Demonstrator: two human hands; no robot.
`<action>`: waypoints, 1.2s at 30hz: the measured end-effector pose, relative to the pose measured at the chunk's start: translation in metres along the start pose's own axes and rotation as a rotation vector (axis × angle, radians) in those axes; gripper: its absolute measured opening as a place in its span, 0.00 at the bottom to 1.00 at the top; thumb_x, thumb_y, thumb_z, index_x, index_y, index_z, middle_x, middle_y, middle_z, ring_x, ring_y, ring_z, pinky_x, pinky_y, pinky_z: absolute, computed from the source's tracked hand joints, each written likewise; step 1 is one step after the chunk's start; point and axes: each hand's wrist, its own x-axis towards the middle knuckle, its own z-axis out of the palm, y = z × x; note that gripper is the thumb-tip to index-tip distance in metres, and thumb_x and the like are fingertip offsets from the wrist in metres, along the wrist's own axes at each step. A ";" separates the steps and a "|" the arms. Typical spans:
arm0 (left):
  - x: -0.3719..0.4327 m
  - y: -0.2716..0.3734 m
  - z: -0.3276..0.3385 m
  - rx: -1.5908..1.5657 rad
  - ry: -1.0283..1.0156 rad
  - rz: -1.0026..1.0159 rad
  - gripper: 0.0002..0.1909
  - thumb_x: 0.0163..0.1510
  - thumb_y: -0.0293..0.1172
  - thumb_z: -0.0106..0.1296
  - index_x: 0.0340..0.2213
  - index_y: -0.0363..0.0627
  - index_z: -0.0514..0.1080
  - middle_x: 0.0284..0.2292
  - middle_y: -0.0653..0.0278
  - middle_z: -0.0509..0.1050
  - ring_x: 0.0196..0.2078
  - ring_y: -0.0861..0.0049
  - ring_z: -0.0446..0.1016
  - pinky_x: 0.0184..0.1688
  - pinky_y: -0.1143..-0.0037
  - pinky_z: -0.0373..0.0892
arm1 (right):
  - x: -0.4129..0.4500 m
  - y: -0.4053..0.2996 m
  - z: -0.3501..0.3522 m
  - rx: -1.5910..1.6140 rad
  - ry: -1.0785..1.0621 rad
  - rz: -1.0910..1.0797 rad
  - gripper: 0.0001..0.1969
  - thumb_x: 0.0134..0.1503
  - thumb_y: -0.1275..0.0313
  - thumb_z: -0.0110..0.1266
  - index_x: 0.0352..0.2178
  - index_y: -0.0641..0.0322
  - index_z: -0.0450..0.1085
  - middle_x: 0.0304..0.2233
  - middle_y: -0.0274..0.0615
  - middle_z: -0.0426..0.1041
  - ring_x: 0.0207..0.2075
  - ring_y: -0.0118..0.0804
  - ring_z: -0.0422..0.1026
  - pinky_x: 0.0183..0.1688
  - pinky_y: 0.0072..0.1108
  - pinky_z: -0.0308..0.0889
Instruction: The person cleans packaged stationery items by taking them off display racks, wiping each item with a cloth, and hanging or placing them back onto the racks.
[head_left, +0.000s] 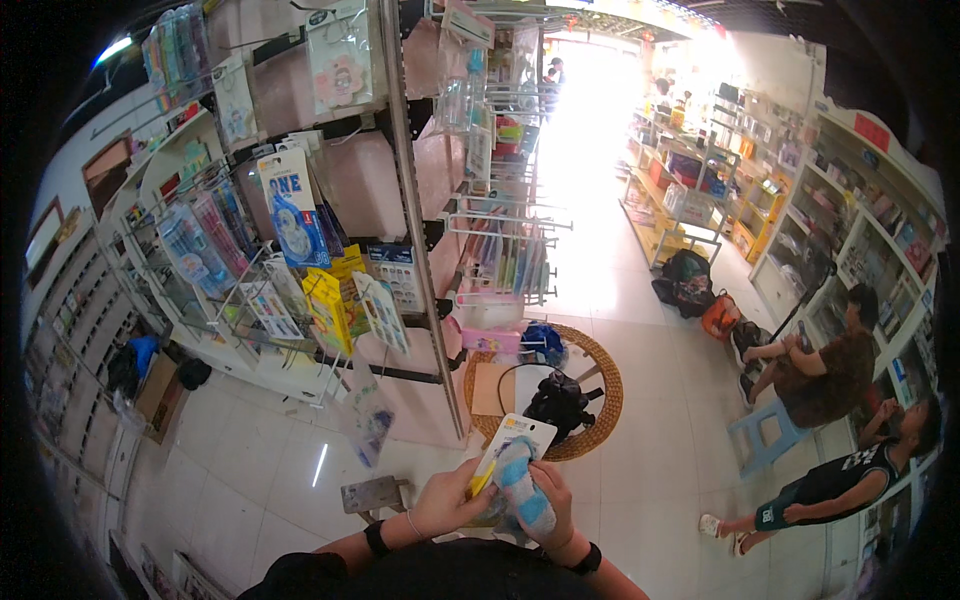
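My left hand (450, 496) grips the lower left edge of a carded package (517, 429), mostly white at the top with some yellow and printed writing. In my right hand (553, 504) is a fuzzy cloth (517, 480) striped in blue and pale grey. The cloth lies against the front of the card and hides much of it. Both hands are close together in front of my body. Whatever sits behind the cloth, low between the hands, cannot be made out.
A round wicker-rimmed table (616, 397) stands just ahead, bearing a black bag (559, 405). To the left rises a display rack (427, 315) with hanging packages (292, 210). A small wooden stool (373, 495) is nearby. At right, one person (832, 367) sits and another (847, 480) stands.
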 end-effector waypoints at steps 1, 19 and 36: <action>0.000 0.003 -0.002 -0.013 -0.035 -0.044 0.26 0.53 0.38 0.52 0.50 0.39 0.60 0.31 0.47 0.74 0.29 0.56 0.76 0.31 0.67 0.71 | 0.000 0.000 0.000 0.001 -0.001 -0.001 0.21 0.44 0.75 0.59 0.42 0.70 0.67 0.42 0.53 0.68 0.42 0.52 0.70 0.44 0.31 0.67; 0.001 0.004 -0.005 -0.057 0.017 -0.116 0.23 0.53 0.37 0.53 0.47 0.38 0.63 0.32 0.46 0.74 0.34 0.55 0.76 0.35 0.67 0.71 | 0.015 -0.009 -0.008 0.034 -0.053 0.006 0.20 0.42 0.76 0.60 0.40 0.69 0.68 0.40 0.51 0.68 0.42 0.50 0.69 0.45 0.31 0.66; 0.005 0.004 -0.003 -0.132 0.213 -0.049 0.20 0.50 0.30 0.54 0.44 0.36 0.65 0.28 0.51 0.75 0.28 0.66 0.77 0.31 0.73 0.71 | -0.004 -0.002 -0.002 0.082 -0.041 0.118 0.20 0.40 0.77 0.60 0.39 0.68 0.68 0.39 0.49 0.68 0.40 0.47 0.70 0.42 0.26 0.67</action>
